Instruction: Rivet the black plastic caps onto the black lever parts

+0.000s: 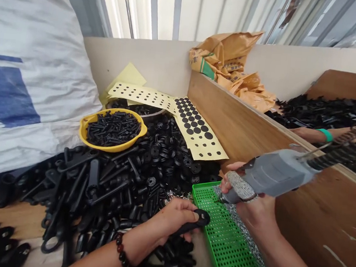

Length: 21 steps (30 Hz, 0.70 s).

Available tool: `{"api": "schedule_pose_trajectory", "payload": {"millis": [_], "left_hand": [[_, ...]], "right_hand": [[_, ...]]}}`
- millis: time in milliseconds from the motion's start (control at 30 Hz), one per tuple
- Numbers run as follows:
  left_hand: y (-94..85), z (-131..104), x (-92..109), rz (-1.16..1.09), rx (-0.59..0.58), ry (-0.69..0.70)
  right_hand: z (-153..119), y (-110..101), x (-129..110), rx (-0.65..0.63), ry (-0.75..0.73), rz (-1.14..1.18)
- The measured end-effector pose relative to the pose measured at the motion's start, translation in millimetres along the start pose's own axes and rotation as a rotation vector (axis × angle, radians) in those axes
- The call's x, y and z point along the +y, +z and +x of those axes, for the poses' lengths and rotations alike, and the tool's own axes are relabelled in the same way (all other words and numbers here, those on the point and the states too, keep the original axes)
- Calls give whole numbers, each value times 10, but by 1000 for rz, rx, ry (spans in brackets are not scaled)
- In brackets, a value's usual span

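Left forearm [109, 255] leads to left hand [171, 220] pinching a black plastic part [199, 223], likely light, stiff, best held mid-length; rightward of this grip, right hand [261, 206] clasps power screwdriver [278, 172].

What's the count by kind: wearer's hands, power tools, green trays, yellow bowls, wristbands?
Wearer's hands: 2 (left hand, right hand)
Power tool: 1
Green tray: 1
Yellow bowl: 1
Wristbands: 2 (beaded band, green band)
Total: 7
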<state>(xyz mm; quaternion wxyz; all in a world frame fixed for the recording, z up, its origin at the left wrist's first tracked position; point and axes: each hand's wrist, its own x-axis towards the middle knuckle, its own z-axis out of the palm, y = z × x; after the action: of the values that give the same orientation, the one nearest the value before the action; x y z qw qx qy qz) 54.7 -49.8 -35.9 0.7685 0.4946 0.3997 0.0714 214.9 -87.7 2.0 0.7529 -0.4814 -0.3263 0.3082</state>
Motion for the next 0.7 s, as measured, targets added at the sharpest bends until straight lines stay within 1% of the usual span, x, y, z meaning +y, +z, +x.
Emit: {"api": "schedule_pose_trajectory", "payload": {"millis": [300,467,700], "left_hand": [[14,-3,-11,-1,0,-9],[19,-10,-12,-4,-3,3],[39,-25,-6,-16,13,8]], "right_hand": [[-7,-47,185,-9,-76,-31],[1,-67,238,-13,-78,-23],[-5,-59,255,13,-57,3]]}}
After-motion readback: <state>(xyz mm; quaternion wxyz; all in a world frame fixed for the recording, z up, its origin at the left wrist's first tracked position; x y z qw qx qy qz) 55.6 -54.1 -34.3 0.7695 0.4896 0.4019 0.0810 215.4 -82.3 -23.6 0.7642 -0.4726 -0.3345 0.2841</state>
